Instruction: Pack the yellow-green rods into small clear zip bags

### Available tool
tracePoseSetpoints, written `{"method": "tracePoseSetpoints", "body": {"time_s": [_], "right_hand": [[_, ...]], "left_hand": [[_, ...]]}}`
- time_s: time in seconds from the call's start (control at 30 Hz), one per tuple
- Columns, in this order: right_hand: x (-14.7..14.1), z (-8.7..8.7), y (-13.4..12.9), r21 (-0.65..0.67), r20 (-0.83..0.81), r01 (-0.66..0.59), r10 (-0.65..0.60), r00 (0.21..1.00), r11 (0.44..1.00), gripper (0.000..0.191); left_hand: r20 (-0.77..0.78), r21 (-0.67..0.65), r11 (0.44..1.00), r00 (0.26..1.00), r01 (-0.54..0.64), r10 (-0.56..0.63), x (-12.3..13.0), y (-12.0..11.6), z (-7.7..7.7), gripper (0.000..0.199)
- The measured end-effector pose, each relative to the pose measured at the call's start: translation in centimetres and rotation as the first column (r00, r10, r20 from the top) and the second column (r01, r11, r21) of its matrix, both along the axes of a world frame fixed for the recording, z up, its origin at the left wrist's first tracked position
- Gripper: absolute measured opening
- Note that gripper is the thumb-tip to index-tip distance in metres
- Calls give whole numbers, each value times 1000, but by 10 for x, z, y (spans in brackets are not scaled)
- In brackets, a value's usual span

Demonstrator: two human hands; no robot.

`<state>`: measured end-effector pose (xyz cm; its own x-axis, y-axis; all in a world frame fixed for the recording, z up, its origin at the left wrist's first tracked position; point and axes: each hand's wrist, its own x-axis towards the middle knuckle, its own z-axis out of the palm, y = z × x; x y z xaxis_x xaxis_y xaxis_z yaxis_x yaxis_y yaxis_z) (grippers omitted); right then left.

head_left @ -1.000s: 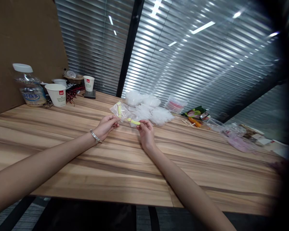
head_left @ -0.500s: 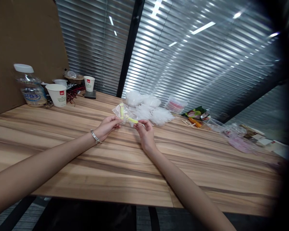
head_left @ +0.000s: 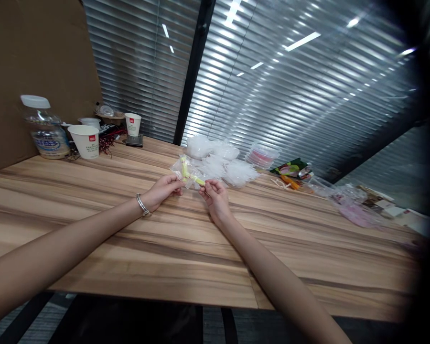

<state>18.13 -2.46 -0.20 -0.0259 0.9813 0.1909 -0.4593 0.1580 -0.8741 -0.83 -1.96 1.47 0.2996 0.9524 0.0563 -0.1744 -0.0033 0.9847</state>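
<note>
Between my hands is a small clear plastic bag (head_left: 178, 166) with a yellow-green strip (head_left: 185, 167) showing in it. A second piece of the same yellow-green material (head_left: 198, 181) reaches from the bag to my right fingertips. My left hand (head_left: 166, 190) pinches the bag's near edge, a silver bracelet (head_left: 142, 204) on its wrist. The fingers of my right hand (head_left: 215, 196) are closed on the end of the yellow-green piece. What the material is, I cannot make out. Just behind lie white frilly bundles (head_left: 224, 168) in clear wrap.
Paper cups (head_left: 86, 142) and a clear bottle (head_left: 46, 131) stand at the left by a brown board (head_left: 32, 52). Round clear tubs (head_left: 262, 155), a green packet (head_left: 291, 167), an orange item (head_left: 290, 182) and pink plastic wrapping (head_left: 360, 214) line the right back of the table.
The bag and the yellow-green strip have shifted slightly right with my left hand. My right hand stays in nearly the same spot, its fingers slightly changed.
</note>
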Motion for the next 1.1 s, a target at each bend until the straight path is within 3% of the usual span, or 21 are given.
{"method": "tracePoseSetpoints", "body": {"time_s": [0.17,0.3,0.5,0.9,1.1], "right_hand": [[1,-1,0,-2,8,-32,32,999,999,28],[3,-4,2,-70,-45,-132,129,991,989,29],[1,-4,0,-60,-25,-232,231,973,971,29],[-2,-2,-2,3,136,-164,162,977,986,30],[-5,-1,-6,159,315,-121,66,947,980,31]], "left_hand": [[-42,33,999,999,8,-7,0,1,0,28],[-59,46,999,998,26,-24,1,-2,4,28],[15,37,998,998,56,-57,3,-3,3,26],[-91,27,994,991,105,-102,1,-1,1,22],[-99,30,994,990,109,-106,1,-2,0,20]]}}
